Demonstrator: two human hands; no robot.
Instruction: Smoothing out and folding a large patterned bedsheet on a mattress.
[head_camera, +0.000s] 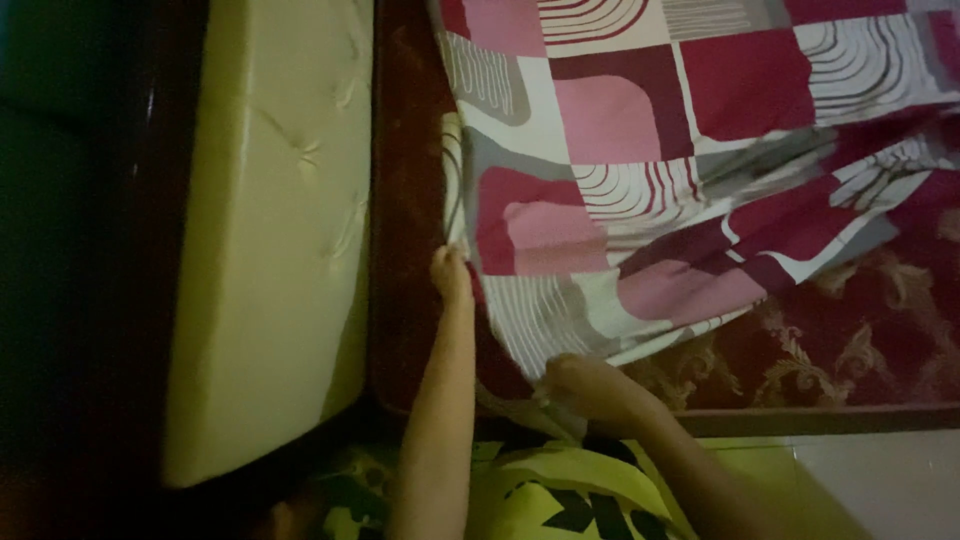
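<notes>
Head view, dim: left hand (451, 272) and right hand (585, 385) each pinch the patterned bedsheet's (640, 180) edge over the red mattress (860, 340); fingers partly hidden.

No package, label, sign or screen shows anywhere in the head view. Nothing here bears a tag or a display.
</notes>
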